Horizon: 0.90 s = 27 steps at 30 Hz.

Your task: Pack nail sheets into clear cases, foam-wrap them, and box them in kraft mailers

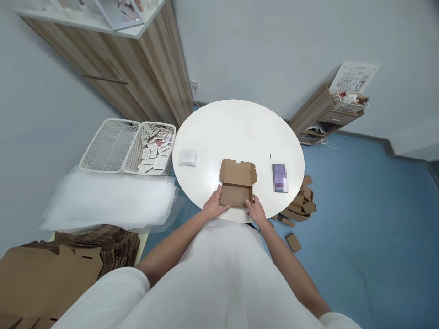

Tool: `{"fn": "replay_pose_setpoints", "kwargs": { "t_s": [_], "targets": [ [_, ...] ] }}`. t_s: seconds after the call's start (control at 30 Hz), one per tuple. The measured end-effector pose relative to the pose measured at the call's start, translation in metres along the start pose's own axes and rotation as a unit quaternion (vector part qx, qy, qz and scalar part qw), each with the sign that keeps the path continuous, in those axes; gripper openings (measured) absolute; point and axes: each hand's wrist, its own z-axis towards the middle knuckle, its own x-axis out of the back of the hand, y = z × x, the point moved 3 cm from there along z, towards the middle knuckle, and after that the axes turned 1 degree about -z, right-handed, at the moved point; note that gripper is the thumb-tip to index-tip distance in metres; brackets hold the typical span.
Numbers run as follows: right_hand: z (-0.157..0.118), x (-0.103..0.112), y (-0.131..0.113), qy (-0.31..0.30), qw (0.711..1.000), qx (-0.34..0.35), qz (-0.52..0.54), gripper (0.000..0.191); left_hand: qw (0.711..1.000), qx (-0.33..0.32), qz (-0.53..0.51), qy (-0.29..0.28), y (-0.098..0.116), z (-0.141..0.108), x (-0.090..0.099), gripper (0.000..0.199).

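Observation:
A small brown cardboard box (236,195) rests on the white round table (240,123) near its front edge. Its lid stands raised at the back, and nothing lies inside. Along the box's left side my left hand (213,204) holds it, fingers on the wall and thumb at the front corner. My right hand (256,211) grips the right wall, with the thumb over the front right edge and the fingers partly hidden outside. To the right lies a purple packet or stack of cards (280,177), blurred in part. A folded white translucent packet (188,157) sits on the left.
Left of the table are two white plastic baskets, one with clear packets (115,146), one with printed sachets (156,151). Below them lie translucent sheets (113,196) and stacked flat cardboard (51,278). Folded boxes (302,203) are piled on the blue floor at right.

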Motion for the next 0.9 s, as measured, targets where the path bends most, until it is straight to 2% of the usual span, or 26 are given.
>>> {"fn": "replay_pose_setpoints", "kwargs": {
  "t_s": [0.13, 0.27, 0.43, 0.67, 0.9],
  "targets": [
    [-0.004, 0.001, 0.011, -0.051, 0.979, -0.053, 0.191, 0.065, 0.992, 0.082, -0.090, 0.043, -0.009, -0.010, -0.004, 0.080],
    [-0.005, 0.004, 0.017, -0.090, 0.952, -0.071, 0.284, 0.063, 0.979, 0.107, -0.169, 0.039, -0.010, -0.015, -0.007, 0.067],
    [0.002, 0.012, 0.019, -0.098, 0.947, -0.043, 0.303, 0.066, 0.967, 0.105, -0.230, 0.040, 0.001, -0.005, -0.013, 0.061],
    [0.014, 0.026, 0.026, -0.114, 0.939, -0.002, 0.323, 0.069, 0.971, 0.103, -0.213, 0.044, 0.013, 0.006, -0.026, 0.062],
    [0.025, 0.028, 0.023, -0.145, 0.929, 0.016, 0.341, 0.075, 0.967, 0.106, -0.226, 0.054, 0.018, 0.008, -0.030, 0.070]
  ]
}}
